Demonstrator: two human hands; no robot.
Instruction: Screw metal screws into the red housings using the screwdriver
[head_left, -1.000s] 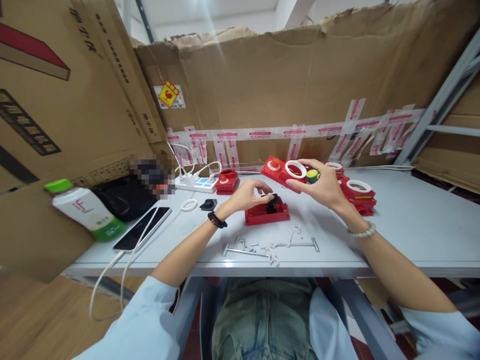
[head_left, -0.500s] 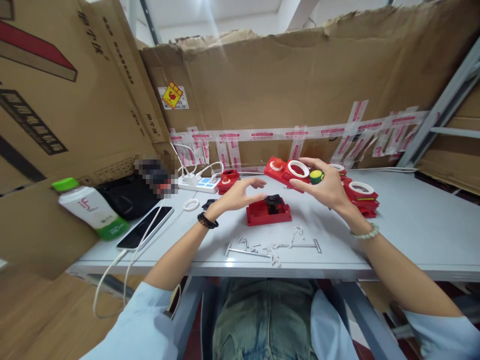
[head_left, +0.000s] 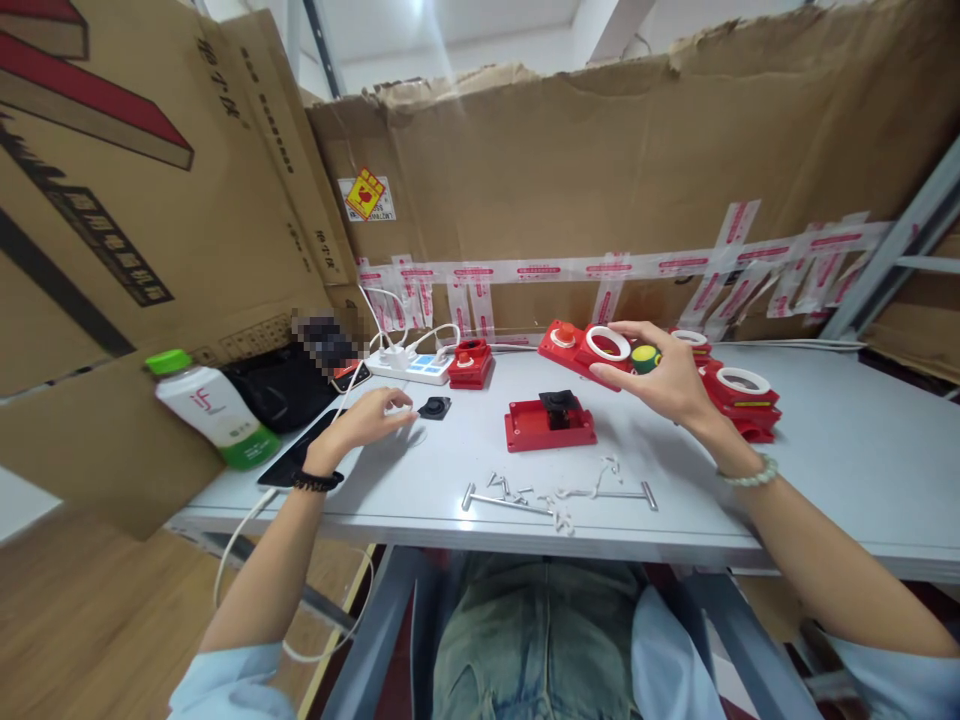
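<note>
In my right hand [head_left: 667,378] is a red control box cover [head_left: 574,350], pinched near its end and held above the table. It carries an orange-red knob, a white ring [head_left: 607,344] and a green-and-yellow button [head_left: 644,359]. My left hand [head_left: 367,418] is low over the table at the left, fingers curved with thumb and fingertips apart. Beside its fingertips lies a small black square part [head_left: 434,408]. The white loose ring seen earlier there is mostly hidden by this hand. A red box base [head_left: 525,428] with a black switch block [head_left: 559,408] rests mid-table.
Metal T-shaped rods [head_left: 510,502], screws and white string lie near the front edge. A red box [head_left: 470,366] sits by the power strip [head_left: 420,368]; more red boxes [head_left: 742,400] stand right. A bottle [head_left: 217,415] and phone [head_left: 296,455] are left; cardboard [head_left: 525,170] walls the back.
My left hand has moved left, from beside the red box base to where the white loose ring lay. My right hand still holds the cover in about the same place. The view has shifted slightly.
</note>
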